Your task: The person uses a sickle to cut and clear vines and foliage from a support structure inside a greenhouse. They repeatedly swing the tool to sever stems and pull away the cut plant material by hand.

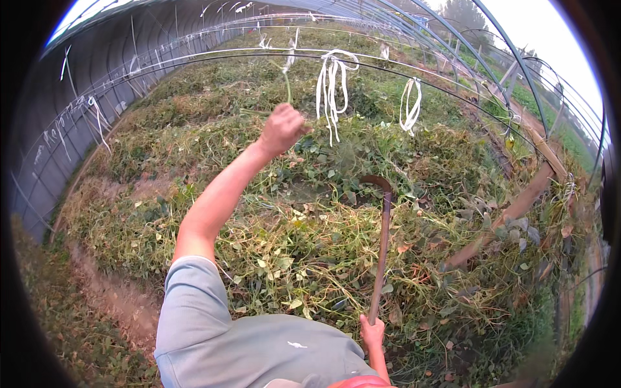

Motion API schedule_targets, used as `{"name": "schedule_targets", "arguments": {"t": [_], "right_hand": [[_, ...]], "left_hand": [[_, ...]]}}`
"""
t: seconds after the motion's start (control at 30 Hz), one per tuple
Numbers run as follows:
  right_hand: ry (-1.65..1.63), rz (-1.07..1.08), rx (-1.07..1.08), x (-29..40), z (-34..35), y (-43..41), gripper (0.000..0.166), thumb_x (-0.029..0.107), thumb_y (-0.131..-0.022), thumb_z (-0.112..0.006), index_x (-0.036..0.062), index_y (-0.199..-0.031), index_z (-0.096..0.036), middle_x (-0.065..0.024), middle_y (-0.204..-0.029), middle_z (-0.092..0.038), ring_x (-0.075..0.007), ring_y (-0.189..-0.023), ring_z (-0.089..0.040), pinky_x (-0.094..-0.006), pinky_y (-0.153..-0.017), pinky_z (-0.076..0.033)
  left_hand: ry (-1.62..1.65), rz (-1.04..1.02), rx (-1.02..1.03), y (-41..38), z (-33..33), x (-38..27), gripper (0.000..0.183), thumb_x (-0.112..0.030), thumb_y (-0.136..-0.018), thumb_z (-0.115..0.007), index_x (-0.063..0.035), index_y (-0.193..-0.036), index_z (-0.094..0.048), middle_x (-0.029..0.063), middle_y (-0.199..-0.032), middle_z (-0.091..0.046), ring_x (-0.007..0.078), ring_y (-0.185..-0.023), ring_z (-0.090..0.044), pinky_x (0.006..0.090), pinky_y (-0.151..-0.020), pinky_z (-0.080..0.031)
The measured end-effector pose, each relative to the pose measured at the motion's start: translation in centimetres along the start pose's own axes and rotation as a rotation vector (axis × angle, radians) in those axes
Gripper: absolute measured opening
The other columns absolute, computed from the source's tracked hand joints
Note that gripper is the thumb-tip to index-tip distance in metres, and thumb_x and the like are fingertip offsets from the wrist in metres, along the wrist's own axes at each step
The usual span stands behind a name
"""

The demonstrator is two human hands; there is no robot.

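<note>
My left hand [285, 127] is raised ahead of me in a fist around a thin green vine stem [288, 88]. The stem runs up from the fist to a white tie [291, 56] on the horizontal wires. Low in front of my body, my right hand [372, 333] grips the long wooden handle of a sickle [383, 247]. Its dark curved blade [376, 180] points left, just above the vines, and the tip is hard to tell from the foliage. Cut-looking, yellowing vines [291, 247] lie in a thick tangled heap before me.
Black and white wires [208, 59] cross ahead at about raised-hand height. White cords [335, 87] and a looped cord [411, 105] hang from them. Slanting wooden poles [509, 216] stand at right beneath metal greenhouse hoops [519, 63]. A grey wall [43, 140] curves along the left.
</note>
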State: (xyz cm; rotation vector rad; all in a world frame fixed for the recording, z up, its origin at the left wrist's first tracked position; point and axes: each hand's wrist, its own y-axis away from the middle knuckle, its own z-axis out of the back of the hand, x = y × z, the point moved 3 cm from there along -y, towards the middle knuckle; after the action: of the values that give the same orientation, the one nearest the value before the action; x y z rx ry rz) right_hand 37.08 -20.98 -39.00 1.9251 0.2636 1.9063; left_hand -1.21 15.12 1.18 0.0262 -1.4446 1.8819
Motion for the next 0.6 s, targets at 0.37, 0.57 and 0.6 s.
{"name": "schedule_targets", "arguments": {"t": [0.37,0.57,0.6], "right_hand": [[0.006,-0.035,-0.058,-1.7,3.8,2.7,0.036,0.030,-0.089,-0.078,0.0052,-0.072,-0.058,0.0011,-0.057,-0.054,-0.0096,-0.046,-0.049,-0.0286,-0.043,-0.040],[0.047,0.036,-0.110,0.4,5.3,5.1,0.035,0.030,-0.090,-0.077,0.0059,-0.074,-0.057,0.0020,-0.058,-0.052,-0.0090,-0.045,-0.047,-0.0273,-0.041,-0.038],[0.033,0.073,-0.079,1.7,5.4,5.0,0.034,0.029,-0.090,-0.077,0.0051,-0.075,-0.059,0.0023,-0.059,-0.053,-0.0085,-0.047,-0.048,-0.0271,-0.043,-0.039]], "left_hand": [[0.144,0.411,0.087,8.1,-1.3,-14.5,0.024,-0.016,-0.085,-0.074,-0.0067,-0.077,-0.054,0.0094,-0.071,-0.053,0.0309,-0.072,-0.057,0.0434,-0.077,-0.046],[0.119,0.425,0.071,9.1,1.0,-18.6,0.024,-0.019,-0.084,-0.074,-0.0072,-0.079,-0.054,0.0082,-0.071,-0.053,0.0287,-0.069,-0.056,0.0411,-0.076,-0.046],[0.136,0.419,0.062,9.0,2.0,-18.2,0.024,-0.018,-0.083,-0.075,-0.0071,-0.078,-0.053,0.0083,-0.071,-0.052,0.0291,-0.069,-0.056,0.0414,-0.075,-0.046]]}}
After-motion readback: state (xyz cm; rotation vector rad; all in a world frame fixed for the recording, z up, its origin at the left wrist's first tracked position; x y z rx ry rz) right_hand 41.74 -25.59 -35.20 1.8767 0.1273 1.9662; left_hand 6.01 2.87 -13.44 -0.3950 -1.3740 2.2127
